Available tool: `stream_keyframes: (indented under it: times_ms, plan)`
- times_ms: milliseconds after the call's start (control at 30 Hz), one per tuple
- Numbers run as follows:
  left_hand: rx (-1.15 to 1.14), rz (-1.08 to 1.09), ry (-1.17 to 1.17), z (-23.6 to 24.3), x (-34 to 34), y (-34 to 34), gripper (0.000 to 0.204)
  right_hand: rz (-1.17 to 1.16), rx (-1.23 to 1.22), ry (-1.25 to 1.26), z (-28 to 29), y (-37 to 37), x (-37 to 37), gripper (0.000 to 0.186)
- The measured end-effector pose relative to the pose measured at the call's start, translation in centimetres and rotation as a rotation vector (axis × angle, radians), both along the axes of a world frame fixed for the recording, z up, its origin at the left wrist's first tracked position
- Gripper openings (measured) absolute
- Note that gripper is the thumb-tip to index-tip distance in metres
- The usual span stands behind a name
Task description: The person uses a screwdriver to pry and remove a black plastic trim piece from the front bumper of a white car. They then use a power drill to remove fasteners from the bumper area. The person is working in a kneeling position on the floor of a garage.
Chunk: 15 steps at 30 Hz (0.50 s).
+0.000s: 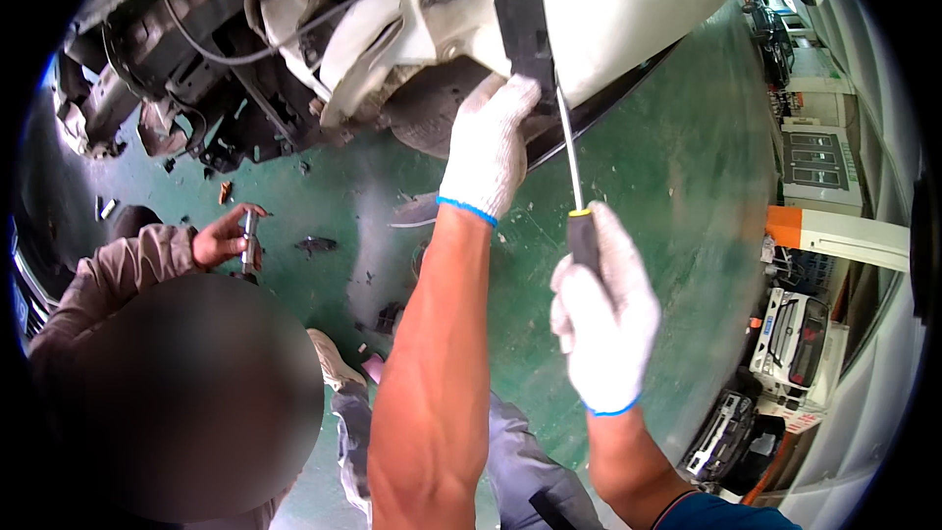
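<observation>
My left hand [484, 149], in a white knit glove with a blue cuff, has its fingers closed on the lower end of a black plastic strip [518, 15]. This strip lies along the edge of a damaged car's white body panel [623, 20]. Wrapped round the dark handle of a screwdriver [583, 236] is my right hand [610, 329], gloved the same way. The long metal shaft points up and away, to the seam between strip and panel; its tip is hard to make out there.
Left of the strip, the car's front end [235, 59] is stripped, with broken parts and a hanging cable. Another person's hand [228, 238] at lower left holds a small metal tool [249, 236]. Debris [315, 245] lies on the green floor [687, 186]. Vehicles stand along the right.
</observation>
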<state>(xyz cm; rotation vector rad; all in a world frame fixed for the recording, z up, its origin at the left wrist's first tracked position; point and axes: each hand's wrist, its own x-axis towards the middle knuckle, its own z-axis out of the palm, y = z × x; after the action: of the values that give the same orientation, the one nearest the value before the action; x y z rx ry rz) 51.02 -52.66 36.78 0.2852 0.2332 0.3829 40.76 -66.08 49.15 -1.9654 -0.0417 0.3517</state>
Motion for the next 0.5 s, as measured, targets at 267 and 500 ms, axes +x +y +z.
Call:
stream_keyframes:
  times_ms: [267,500]
  plan:
    - [0.083,0.044,0.018,-0.7,0.4,0.2,0.022,0.166,-0.235,-0.076,3.4,-1.6,4.4,0.056]
    - [0.061,0.020,-0.009,-0.4,0.0,0.2,0.022,0.184,-0.262,-0.045,3.7,-1.9,4.3,0.055]
